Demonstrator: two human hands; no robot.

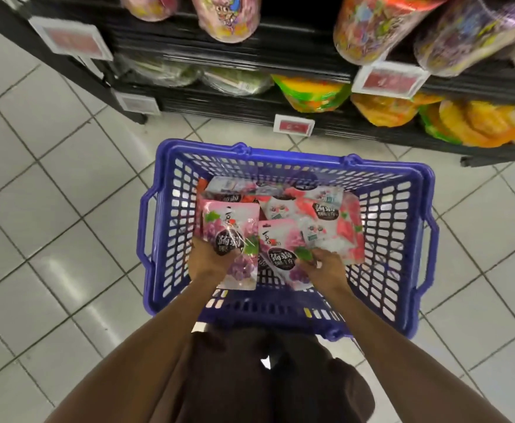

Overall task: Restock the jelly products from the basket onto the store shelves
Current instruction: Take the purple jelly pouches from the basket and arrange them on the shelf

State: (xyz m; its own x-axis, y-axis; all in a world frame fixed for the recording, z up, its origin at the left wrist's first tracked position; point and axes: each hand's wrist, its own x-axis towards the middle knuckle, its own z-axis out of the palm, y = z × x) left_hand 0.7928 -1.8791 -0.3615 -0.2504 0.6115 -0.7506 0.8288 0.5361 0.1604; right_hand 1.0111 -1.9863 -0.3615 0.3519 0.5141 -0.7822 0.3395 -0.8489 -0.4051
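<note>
I see white floor tiles (51,178), red price tags (294,126), yellow-orange bags (482,123) and, above them, blurred colourful round tubs (369,29).

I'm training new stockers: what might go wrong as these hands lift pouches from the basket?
The left hand grips the left pouch and the right hand the right pouch by their lower ends; either glossy pack could slip. The right pouch overlaps loose pouches, which may get dragged along.
</note>
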